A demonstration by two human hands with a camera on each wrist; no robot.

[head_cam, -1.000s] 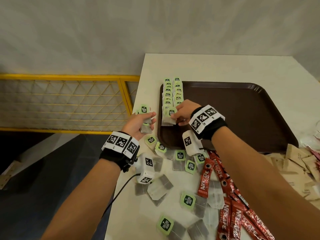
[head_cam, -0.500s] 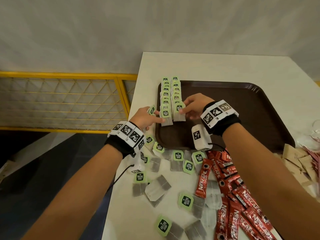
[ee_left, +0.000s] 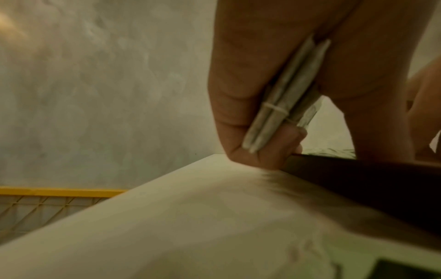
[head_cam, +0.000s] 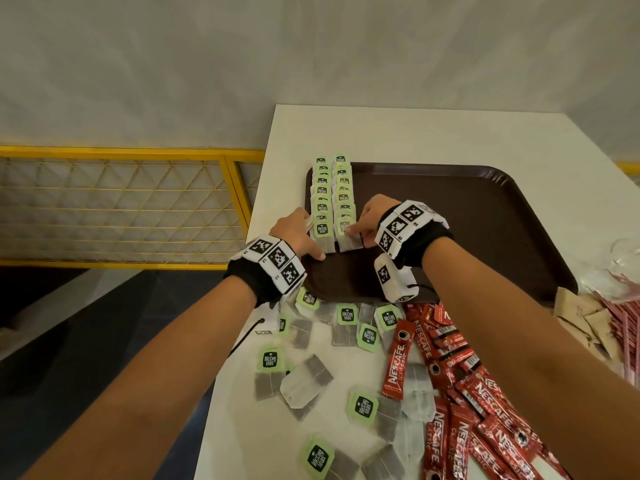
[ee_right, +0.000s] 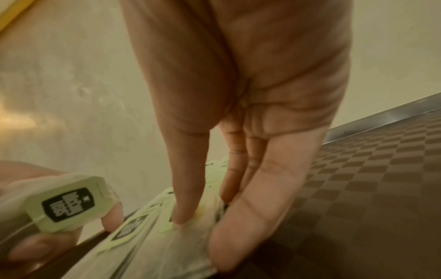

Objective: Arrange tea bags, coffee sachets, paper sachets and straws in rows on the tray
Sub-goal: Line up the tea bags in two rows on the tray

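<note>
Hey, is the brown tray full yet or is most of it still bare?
Mostly bare. The brown plastic tray holds only two rows of green-tagged tea bags along its left edge.

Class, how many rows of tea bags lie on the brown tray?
2: a left row along the tray's left rim, a right row beside it; their near ends are partly covered.
</note>
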